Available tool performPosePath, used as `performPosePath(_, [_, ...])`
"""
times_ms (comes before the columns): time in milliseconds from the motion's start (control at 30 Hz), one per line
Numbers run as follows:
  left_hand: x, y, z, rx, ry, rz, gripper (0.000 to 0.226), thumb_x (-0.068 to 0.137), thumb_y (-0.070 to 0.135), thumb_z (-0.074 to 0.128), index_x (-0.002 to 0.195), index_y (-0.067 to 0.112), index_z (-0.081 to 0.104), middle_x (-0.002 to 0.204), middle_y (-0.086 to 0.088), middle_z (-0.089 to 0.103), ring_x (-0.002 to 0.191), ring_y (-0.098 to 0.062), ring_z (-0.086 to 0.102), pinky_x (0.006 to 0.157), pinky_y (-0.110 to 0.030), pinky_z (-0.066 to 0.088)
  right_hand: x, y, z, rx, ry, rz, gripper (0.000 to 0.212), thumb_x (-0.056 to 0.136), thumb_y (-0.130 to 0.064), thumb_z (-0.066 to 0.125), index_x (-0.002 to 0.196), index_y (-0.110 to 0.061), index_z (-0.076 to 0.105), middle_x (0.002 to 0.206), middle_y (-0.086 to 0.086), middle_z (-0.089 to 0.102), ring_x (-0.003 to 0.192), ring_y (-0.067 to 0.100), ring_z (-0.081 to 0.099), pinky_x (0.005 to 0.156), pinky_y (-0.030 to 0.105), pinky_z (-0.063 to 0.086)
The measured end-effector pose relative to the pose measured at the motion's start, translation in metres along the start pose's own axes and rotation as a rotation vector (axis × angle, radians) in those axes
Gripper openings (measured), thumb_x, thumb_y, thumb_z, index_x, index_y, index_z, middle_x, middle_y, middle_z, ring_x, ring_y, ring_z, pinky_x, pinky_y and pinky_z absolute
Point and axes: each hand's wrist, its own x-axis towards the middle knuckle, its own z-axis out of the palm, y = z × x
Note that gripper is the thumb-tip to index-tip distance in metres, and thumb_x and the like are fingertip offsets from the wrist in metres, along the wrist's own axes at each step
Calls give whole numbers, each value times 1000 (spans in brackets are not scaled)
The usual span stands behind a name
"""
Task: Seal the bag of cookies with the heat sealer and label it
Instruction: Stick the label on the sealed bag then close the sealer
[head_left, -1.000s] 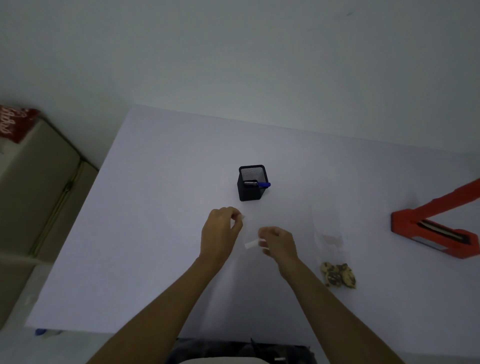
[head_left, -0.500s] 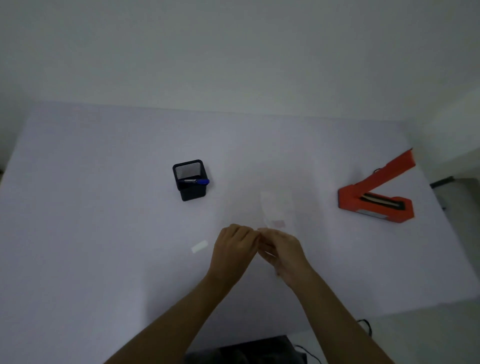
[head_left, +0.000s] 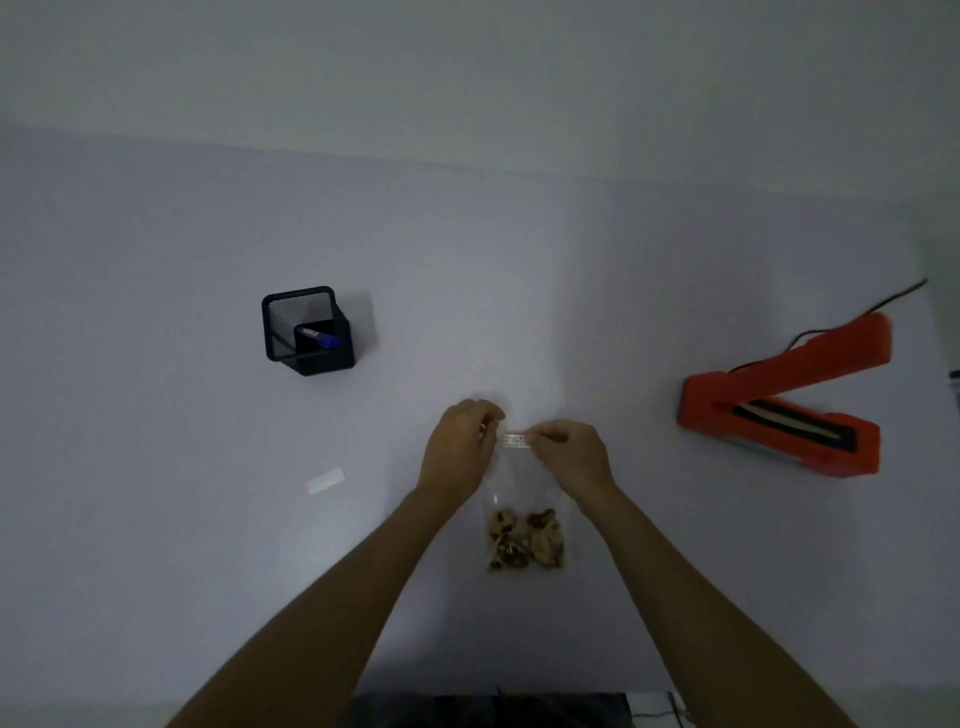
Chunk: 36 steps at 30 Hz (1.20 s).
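Across the pale table (head_left: 156, 519), I judged labelling underway: left hand (head_left: 457, 449) and right hand (head_left: 569, 454) pinched the label (head_left: 516, 440) over the bag (head_left: 524, 535), pressing down next, sealer (head_left: 779, 400) at three o'clock.

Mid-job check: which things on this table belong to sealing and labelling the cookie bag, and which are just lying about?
In the job:
bag of cookies
label, pinched by left hand and right hand
heat sealer, open

Lying about:
pen holder with blue pen
white strip

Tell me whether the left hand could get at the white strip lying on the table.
Probably yes: the table between the left hand and the white strip is bare. But that hand is pinching the label at the bag and must let go first.
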Motion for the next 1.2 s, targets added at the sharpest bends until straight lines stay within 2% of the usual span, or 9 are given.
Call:
performPosePath(167, [7, -9, 3, 23, -58, -62, 13, 91, 8, 55, 98, 9, 65, 93, -8, 64, 84, -20, 58, 75, -25, 45, 13, 12, 1, -61, -35, -57, 9, 83, -16, 71, 88, -14, 77, 84, -4, 73, 75, 3, 64, 76, 20, 50])
performPosePath(267, [10, -14, 5, 51, -109, -60, 11, 88, 11, 59, 95, 9, 68, 94, -8, 65, 84, -20, 60, 74, -21, 41, 19, 16, 1, -86, -4, -73, 8, 80, -17, 72, 86, -15, 77, 84, -3, 74, 77, 5, 65, 79, 21, 50])
performPosePath(500, [18, -18, 9, 97, -146, -37, 10, 88, 23, 62, 89, 13, 65, 89, -3, 62, 78, -16, 57, 71, -32, 49, 23, 18, 3, -99, 37, -76, 9, 79, -20, 73, 85, -15, 76, 79, -5, 72, 77, 7, 65, 71, 16, 46])
performPosePath(633, [20, -18, 9, 92, -174, -46, 14, 86, 31, 64, 87, 17, 62, 84, 4, 56, 73, -8, 52, 66, -24, 46, 22, 18, 3, -102, 59, -67, 6, 79, -19, 72, 84, -17, 75, 75, -7, 69, 72, 4, 62, 59, 2, 39])
performPosePath(700, [19, -16, 9, 84, -172, -59, 17, 84, 35, 67, 86, 20, 61, 81, 10, 51, 69, -1, 47, 61, -15, 38, 22, 18, 3, -106, 67, -70, 6, 79, -19, 72, 83, -16, 75, 74, -7, 69, 73, 5, 63, 59, 2, 39])
performPosePath(767, [18, -16, 10, 88, -159, -63, 20, 81, 39, 69, 85, 22, 59, 80, 14, 47, 69, 1, 46, 59, -11, 33, 22, 18, 4, -114, 77, -75, 8, 78, -19, 72, 84, -14, 76, 76, -4, 71, 75, 8, 65, 64, 11, 43])
performPosePath(867, [17, -16, 14, 107, -141, -77, 24, 78, 40, 72, 85, 22, 59, 83, 13, 49, 73, -3, 47, 61, -15, 36, 22, 19, 5, -116, 86, -85, 8, 78, -18, 71, 84, -13, 76, 78, -2, 73, 75, 9, 65, 68, 17, 45])
performPosePath(1100, [18, -15, 17, 139, -125, -85, 26, 75, 37, 75, 86, 19, 59, 85, 10, 49, 75, -6, 47, 63, -19, 38, 20, 18, 8, -119, 104, -113, 7, 80, -15, 70, 84, -11, 74, 78, -1, 72, 74, 10, 65, 61, 9, 41])
performPosePath(1200, [19, -14, 17, 139, -137, -88, 26, 75, 36, 76, 86, 19, 60, 85, 9, 50, 75, -7, 47, 63, -20, 40, 16, 18, 11, -141, 111, -151, 6, 82, -13, 69, 87, -11, 68, 78, -4, 67, 72, 8, 61, 58, 1, 39])
